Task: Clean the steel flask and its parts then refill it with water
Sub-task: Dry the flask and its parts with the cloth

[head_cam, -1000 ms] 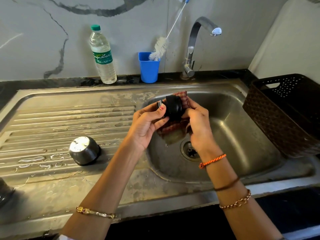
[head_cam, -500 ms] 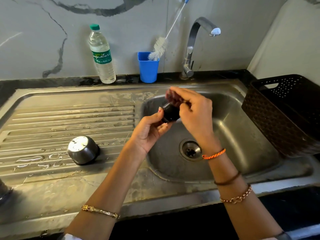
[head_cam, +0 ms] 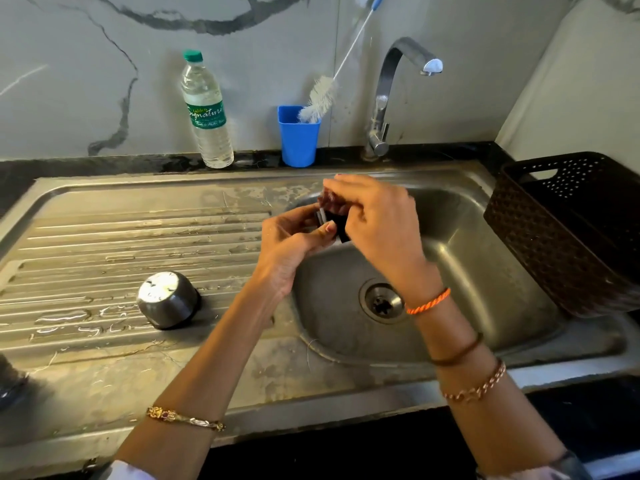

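Observation:
Over the sink basin (head_cam: 485, 258), my left hand (head_cam: 291, 244) grips a small black flask stopper (head_cam: 337, 223) from below. My right hand (head_cam: 377, 220) comes over it from above and presses a bunched red checked cloth (head_cam: 329, 202) against it. Most of the stopper and cloth is hidden by my fingers. A steel flask cup (head_cam: 168, 299) stands upside down on the wet draining board (head_cam: 121, 244). At the frame's left edge a dark rounded object (head_cam: 8, 386) is only partly visible.
A water bottle (head_cam: 207, 112) with a green cap, a blue cup (head_cam: 298, 136) holding a long bottle brush (head_cam: 322, 95), and the tap (head_cam: 384, 98) stand along the back wall. A dark brown perforated basket (head_cam: 568, 233) sits on the sink's right edge.
The cloth, which hung open below the stopper, is now bunched up. My right hand has risen over the top of the stopper, and my left hand has turned it.

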